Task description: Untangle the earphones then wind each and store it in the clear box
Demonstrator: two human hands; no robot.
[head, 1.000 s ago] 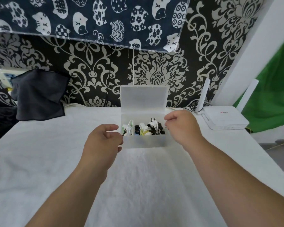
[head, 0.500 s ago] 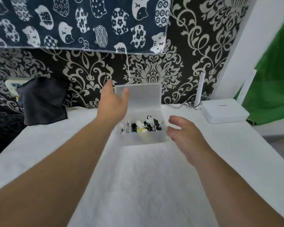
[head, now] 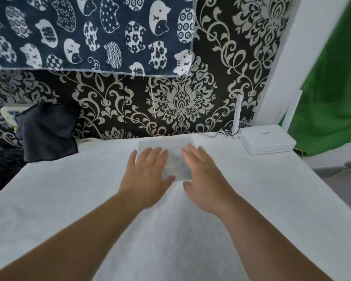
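The clear box [head: 175, 157] lies at the far middle of the white towel-covered table [head: 69, 195] with its lid down. My left hand [head: 148, 175] rests flat on the left part of the lid, fingers spread. My right hand [head: 203, 177] lies flat on the right part, fingers spread too. Both palms press down on the box and hold nothing. The earphones are hidden under the frosted lid and my hands.
A white router [head: 265, 141] with upright antennas stands at the back right, its cable near the wall. A dark grey cloth [head: 47, 131] hangs at the back left over a socket strip. Patterned wallpaper and a cat-print fabric rise behind the table.
The box's lid stood upright before and now lies down over the earphones. My left hand swung it down from behind, and both hands have come to rest flat on top.
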